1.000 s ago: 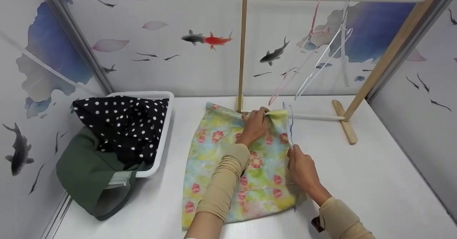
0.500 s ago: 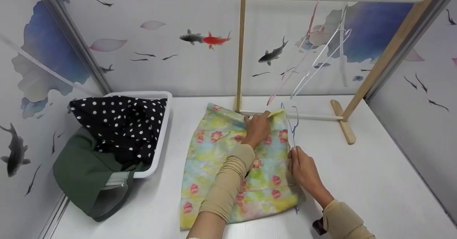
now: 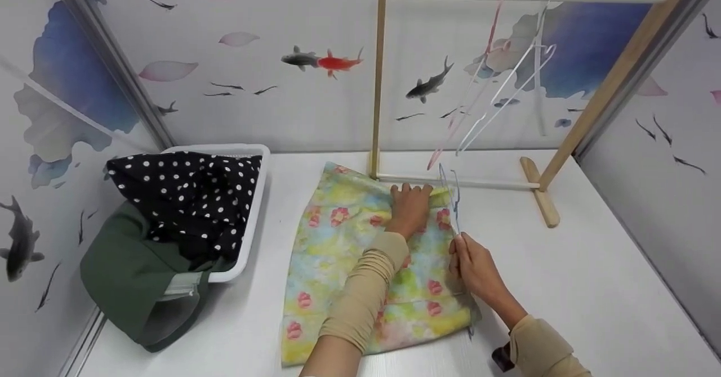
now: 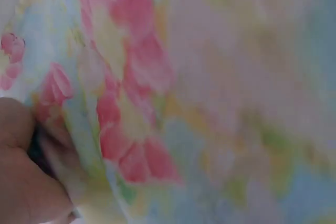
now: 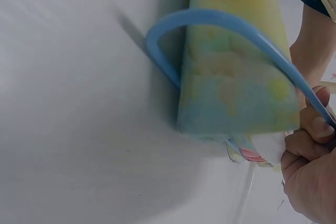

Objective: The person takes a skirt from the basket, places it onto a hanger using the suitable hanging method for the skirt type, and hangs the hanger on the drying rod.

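Observation:
A floral yellow-and-blue cloth lies flat on the table, its patterned surface filling most of the left wrist view. At its upper edge the left hand grips the fabric, fingers bent over the edge; part of that hand shows at the lower left of its wrist view. Beside the cloth's right edge, the right hand pinches a blue hanger. In the right wrist view, the hanger's curved end loops around the cloth's side, with the right hand closed on its wire. The rest of the hanger is largely hidden.
A white basket at the left holds a black polka-dot cloth and a dark green garment that hangs over its side. Behind the hands stands a wooden rack with a pink hanger and a white hanger.
The left hand has shifted slightly right and toward the person, its fingers now spread along the cloth's upper edge. The blue hanger's hook tilted right, then came back left against the cloth's corner.

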A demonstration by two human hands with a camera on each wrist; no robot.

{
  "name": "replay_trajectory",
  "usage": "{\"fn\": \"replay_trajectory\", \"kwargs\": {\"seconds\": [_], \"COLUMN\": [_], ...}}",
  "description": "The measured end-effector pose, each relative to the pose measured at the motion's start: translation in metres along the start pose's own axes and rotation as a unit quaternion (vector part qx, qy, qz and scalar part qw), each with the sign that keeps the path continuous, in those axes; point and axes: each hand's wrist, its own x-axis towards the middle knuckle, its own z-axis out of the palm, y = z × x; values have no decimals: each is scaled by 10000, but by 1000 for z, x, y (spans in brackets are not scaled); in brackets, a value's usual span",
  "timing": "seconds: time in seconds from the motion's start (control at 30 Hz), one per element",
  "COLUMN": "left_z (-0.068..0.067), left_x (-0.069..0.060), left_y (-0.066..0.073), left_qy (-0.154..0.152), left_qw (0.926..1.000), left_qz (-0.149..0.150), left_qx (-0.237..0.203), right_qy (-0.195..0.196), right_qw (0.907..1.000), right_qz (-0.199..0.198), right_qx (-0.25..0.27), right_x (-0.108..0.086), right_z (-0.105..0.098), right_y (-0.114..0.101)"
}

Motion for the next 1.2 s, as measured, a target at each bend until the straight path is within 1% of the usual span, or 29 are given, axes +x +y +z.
{"fn": "replay_trajectory", "kwargs": {"seconds": [0.07,0.13,0.17,0.23,0.3,0.33,0.37,0.4,0.47,0.53,0.6,0.63,0.7,0.73,0.77,0.83,0.9,0.93,1.0,1.13,1.2], "left_z": [-2,-3,-4,-2,0,1,2,4,6,8,10,10,11,11,11,11,11,12,13,14,13], "left_x": [2,3,4,4,2,0,-2,-4,-8,-14,-20,-24,-30,-34,-36,-42,-45,-45,-44,-39,-36], "left_y": [0,0,0,-1,-2,-2,-2,-2,-1,2,6,8,12,13,14,15,14,14,13,13,14], "left_qy": [450,775,824,694,454,392,355,393,589,801,918,880,636,462,214,-260,-554,-605,-575,-461,-474], "left_qw": [9977,9924,9912,9928,9971,9986,9993,9990,9949,9875,9818,9809,9829,9845,9863,9882,9878,9877,9887,9913,9930], "left_qz": [-127,-210,-220,-188,-98,-24,53,144,352,592,845,964,1183,1278,1339,1362,1357,1348,1303,1171,1048], "left_qx": [-494,-938,-1010,-953,-597,-355,-96,157,735,1219,1434,1440,1259,1111,943,655,526,505,469,395,278], "right_qy": [-45,-55,-58,-75,-95,-82,-64,-28,75,239,417,519,707,793,855,934,931,910,865,755,713], "right_qw": [9999,9997,9997,9996,9998,9999,9998,9998,9996,9993,9977,9959,9906,9873,9841,9776,9730,9712,9681,9665,9665], "right_qz": [-80,-171,-181,-191,-99,-18,66,144,245,256,211,153,104,80,71,52,125,150,222,346,374], "right_qx": [69,158,176,183,146,138,148,153,80,-99,-487,-729,-1166,-1372,-1558,-1887,-2109,-2198,-2340,-2430,-2437], "right_x": [-2,-4,-4,-4,-4,-3,-3,-3,-3,-4,-5,-6,-7,-8,-8,-9,-10,-11,-11,-11,-11], "right_z": [1,1,1,1,1,1,1,1,1,0,-2,-3,-6,-7,-8,-10,-11,-11,-12,-14,-14], "right_y": [-7,-13,-15,-14,-8,-5,-2,1,3,4,4,3,1,0,0,-2,-4,-5,-6,-8,-10]}}
